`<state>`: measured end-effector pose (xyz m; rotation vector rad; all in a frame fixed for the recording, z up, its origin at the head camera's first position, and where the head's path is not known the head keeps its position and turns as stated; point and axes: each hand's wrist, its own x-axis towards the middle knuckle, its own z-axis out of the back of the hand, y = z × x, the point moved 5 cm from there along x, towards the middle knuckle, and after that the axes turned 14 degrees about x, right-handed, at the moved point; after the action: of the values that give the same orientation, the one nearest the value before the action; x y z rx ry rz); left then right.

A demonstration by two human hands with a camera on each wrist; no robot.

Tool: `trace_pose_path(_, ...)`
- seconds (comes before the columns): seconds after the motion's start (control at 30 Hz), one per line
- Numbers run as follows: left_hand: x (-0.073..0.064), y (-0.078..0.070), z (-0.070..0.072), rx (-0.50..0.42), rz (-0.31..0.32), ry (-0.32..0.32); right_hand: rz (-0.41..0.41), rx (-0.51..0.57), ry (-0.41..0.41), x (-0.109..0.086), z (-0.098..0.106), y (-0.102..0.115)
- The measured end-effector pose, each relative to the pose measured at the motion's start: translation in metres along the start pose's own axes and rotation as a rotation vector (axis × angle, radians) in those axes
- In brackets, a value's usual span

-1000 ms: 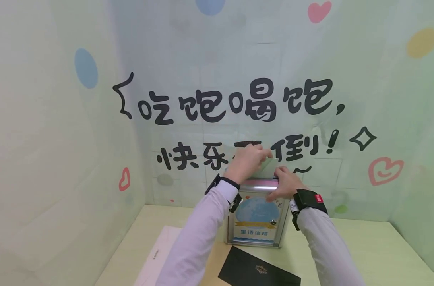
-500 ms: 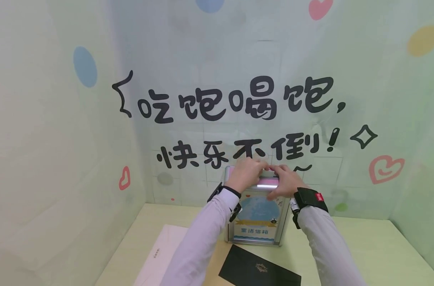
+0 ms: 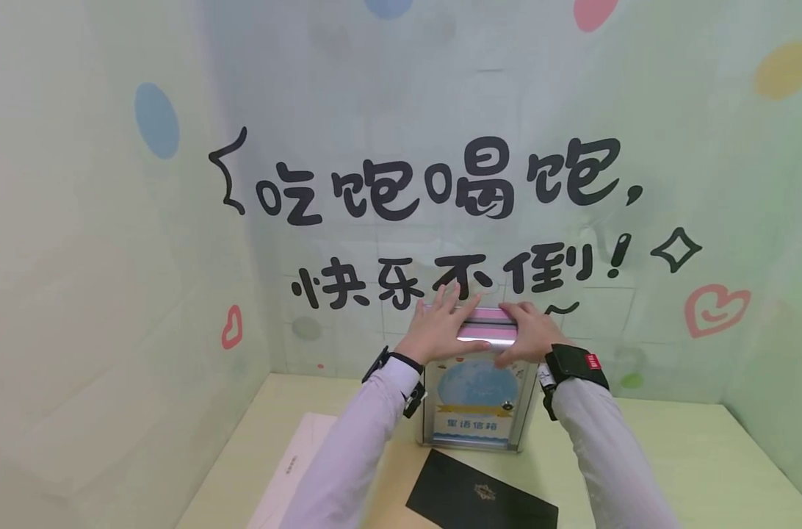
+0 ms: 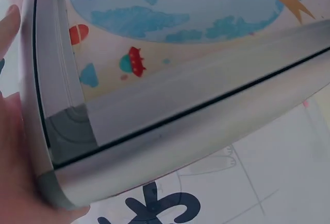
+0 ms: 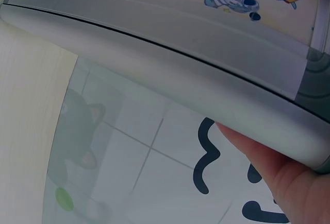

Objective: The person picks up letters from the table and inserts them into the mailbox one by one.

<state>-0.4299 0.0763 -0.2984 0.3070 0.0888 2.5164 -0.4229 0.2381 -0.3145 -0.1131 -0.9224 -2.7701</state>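
Observation:
An upright letter box (image 3: 477,386) with a metal frame and a blue picture panel stands against the back wall in the head view. Along its pink top runs a dark slot (image 3: 490,322). My left hand (image 3: 437,330) rests on the top left corner, fingers spread and mostly straight. At the top right, my right hand (image 3: 533,334) grips the box, thumb on the front and fingers over the top edge. The left wrist view has the box's corner frame (image 4: 72,131) beside my fingers. In the right wrist view, part of my hand (image 5: 278,167) shows behind the frame (image 5: 154,44).
A black envelope (image 3: 483,492) with a gold emblem lies in front of the box, over a tan sheet (image 3: 394,492). To the left, a white envelope (image 3: 288,470) is partly covered by my left sleeve. A printed wall (image 3: 374,95) closes off the back of the table (image 3: 692,463).
A pale green paper pinched in my left hand went down into the slot and is out of sight. My left hand let go and spread over the top left. The right hand stayed.

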Motion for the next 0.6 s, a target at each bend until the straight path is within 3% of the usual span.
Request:
trace_pose_path(0.27, -0.013, 0.016, 0.001, 0.024, 0.021, -0.019, 0.004, 0.012, -0.008, 0.000, 0.004, 0.003)
trace_pose_path(0.4, -0.026, 0.028, 0.000, -0.037, 0.036, -0.043, 0.001, 0.023, -0.015, -0.001, 0.004, 0.005)
trace_pose_path(0.6, -0.050, 0.058, -0.012, -0.080, 0.125, -0.031, -0.004, 0.031, -0.007, -0.001, 0.002, 0.003)
